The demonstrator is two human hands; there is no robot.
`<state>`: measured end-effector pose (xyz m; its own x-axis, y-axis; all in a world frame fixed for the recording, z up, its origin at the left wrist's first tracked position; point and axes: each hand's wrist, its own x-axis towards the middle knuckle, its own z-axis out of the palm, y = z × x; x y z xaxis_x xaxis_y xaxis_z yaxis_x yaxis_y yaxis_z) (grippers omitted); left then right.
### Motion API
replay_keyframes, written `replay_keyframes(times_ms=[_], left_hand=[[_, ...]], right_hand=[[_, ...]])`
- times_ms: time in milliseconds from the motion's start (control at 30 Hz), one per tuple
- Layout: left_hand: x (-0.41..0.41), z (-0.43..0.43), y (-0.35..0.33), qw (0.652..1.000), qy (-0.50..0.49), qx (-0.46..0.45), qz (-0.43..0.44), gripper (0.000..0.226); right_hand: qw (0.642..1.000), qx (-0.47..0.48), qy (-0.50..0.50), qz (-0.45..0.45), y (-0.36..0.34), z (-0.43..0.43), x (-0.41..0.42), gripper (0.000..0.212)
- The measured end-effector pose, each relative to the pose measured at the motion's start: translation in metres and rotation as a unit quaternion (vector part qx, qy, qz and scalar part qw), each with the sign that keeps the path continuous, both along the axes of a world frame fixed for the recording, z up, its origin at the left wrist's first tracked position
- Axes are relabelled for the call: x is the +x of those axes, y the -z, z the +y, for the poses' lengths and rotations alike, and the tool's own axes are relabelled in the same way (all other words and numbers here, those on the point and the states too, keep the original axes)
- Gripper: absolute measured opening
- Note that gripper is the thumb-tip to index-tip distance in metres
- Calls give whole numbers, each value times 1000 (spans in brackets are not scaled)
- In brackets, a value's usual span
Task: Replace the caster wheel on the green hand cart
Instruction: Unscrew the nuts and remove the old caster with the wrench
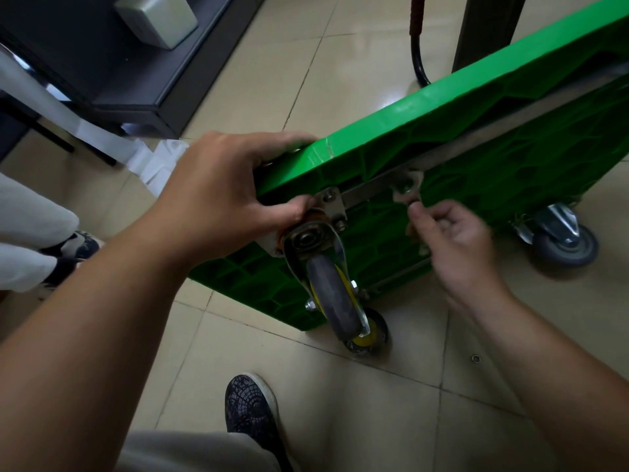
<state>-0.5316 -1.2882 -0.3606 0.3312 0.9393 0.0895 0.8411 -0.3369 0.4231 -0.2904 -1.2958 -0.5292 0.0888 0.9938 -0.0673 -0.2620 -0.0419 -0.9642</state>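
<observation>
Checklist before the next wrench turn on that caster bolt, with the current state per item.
1. Steadying: left hand grips cart edge: ok.
2. Tool grip: right hand pinches wrench: ok.
3. Seating: wrench on bolt: cannot tell, blurred.
4. Mount: caster plate bolts all in: cannot tell, plate partly hidden by left hand.
5. Strays: small metal part loose on floor: not ok.

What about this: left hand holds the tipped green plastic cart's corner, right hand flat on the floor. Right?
No. The right hand is up, pinching at the silver metal bracket on the green plastic cart's underside, per the head view.
</observation>
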Motion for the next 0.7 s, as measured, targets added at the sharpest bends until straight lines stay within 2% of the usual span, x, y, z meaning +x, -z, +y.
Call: replay_keyframes(times_ms=[67, 100, 167, 267, 333, 467, 567, 700], left_hand=[[-1, 0, 1, 1000, 2, 6, 4, 63], [-1, 1, 1, 1000, 3, 9, 7, 62], [-1, 1, 1, 1000, 6, 15, 11, 62], [-2, 1, 2, 1000, 8, 16, 10, 62], [-2, 1, 2, 1000, 7, 14, 7, 62], [-1, 1, 1, 1000, 2, 12, 8, 63], [0, 0, 0, 1000, 1, 9, 11, 64], [0, 0, 0, 1000, 3, 10, 10, 63]], right_hand=[[983, -101, -8, 154, 13, -14, -25, 42], [971, -135, -11, 198, 17, -21, -39, 38], [951, -190, -14, 243, 19, -34, -63, 40], [926, -259, -33, 274, 15, -51, -90, 65], [913, -269, -38, 305, 13, -57, -99, 58], [910, -271, -44, 310, 15, -58, -105, 30], [918, -273, -43, 286, 18, -54, -106, 18], [938, -248, -31, 242, 26, -47, -103, 23]])
